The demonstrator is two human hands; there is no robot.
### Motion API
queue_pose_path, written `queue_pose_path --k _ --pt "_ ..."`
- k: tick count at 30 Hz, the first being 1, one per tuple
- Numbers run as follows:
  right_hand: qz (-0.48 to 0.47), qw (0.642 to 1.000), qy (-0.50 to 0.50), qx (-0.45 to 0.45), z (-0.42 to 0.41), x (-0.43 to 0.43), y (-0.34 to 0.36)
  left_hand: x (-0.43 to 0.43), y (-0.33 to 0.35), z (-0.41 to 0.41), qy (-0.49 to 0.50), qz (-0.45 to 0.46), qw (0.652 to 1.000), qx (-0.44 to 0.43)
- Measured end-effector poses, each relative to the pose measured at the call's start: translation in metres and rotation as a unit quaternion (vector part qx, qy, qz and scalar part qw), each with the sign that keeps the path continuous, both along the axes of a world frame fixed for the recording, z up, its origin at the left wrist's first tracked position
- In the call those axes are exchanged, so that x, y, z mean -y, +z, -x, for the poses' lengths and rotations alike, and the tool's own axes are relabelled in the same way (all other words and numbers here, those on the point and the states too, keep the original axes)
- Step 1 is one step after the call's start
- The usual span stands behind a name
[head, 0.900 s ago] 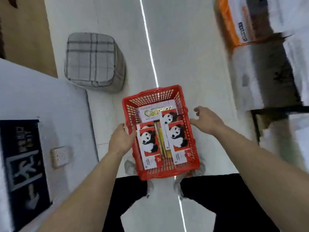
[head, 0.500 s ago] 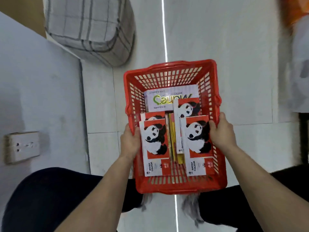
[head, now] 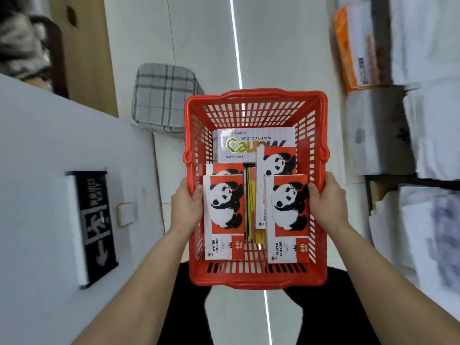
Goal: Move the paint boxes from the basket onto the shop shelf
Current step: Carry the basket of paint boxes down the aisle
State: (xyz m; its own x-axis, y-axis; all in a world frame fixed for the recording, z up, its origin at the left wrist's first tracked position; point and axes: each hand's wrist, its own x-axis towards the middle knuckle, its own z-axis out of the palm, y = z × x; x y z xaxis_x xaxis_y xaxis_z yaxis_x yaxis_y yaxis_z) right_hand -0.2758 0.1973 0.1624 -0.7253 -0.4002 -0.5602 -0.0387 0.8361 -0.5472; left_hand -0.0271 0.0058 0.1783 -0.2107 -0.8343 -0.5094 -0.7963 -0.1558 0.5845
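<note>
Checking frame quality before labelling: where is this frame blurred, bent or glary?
Head view: basket and panda boxes sharp; shelf stock at right smeared by blur; wide-angle bending toward the edges; bright light streak reflected on the floor.

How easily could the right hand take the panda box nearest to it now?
Probably not yet: the right hand is gripping the basket rim. The panda box lies uncovered beside its fingers, but releasing leaves only the left hand supporting the basket.

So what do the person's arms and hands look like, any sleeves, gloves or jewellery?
Both forearms are bare right to the bottom edge of the picture, with no sleeves in view. The left hand and right hand wear no gloves, and no watch, bracelet or ring shows. Dark clothing is visible below the arms.
</note>
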Motion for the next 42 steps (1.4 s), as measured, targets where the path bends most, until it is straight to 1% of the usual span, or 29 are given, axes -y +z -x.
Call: queue_pose_path --k 3,6,9,13,16,19,24,31,37,42 --pt "0.012 1.000 0.024 -0.006 0.036 0.015 0.102 0.018 0.100 0.025 -0.014 0.024 1.000 0.000" --pt "0.037 0.998 0.049 -0.028 0.074 0.038 0.178 0.042 0.170 0.054 -0.009 0.048 0.999 -0.006" --pt "0.056 0.995 0.059 -0.053 0.108 0.073 0.227 0.070 0.216 0.082 0.002 0.072 0.997 -0.021" --pt "0.075 0.992 0.061 -0.085 0.154 0.137 0.272 0.128 0.256 0.126 -0.013 0.093 0.994 -0.061" --pt "0.086 0.988 0.060 -0.109 0.188 0.196 0.294 0.188 0.278 0.163 -0.023 0.096 0.991 -0.088" --pt "0.089 0.988 0.049 -0.114 0.223 0.262 0.316 0.254 0.298 0.201 -0.009 0.094 0.990 -0.106" --pt "0.111 0.985 0.055 -0.122 0.289 0.376 0.344 0.366 0.328 0.264 0.000 0.097 0.990 -0.101" --pt "0.137 0.978 0.100 -0.121 0.415 0.569 0.343 0.540 0.333 0.374 0.035 0.120 0.988 -0.095" --pt "0.164 0.973 0.135 -0.094 0.518 0.734 0.363 0.679 0.350 0.463 0.086 0.126 0.983 -0.100" --pt "0.175 0.963 0.169 -0.114 0.586 0.878 0.370 0.804 0.352 0.522 0.120 0.127 0.978 -0.109"
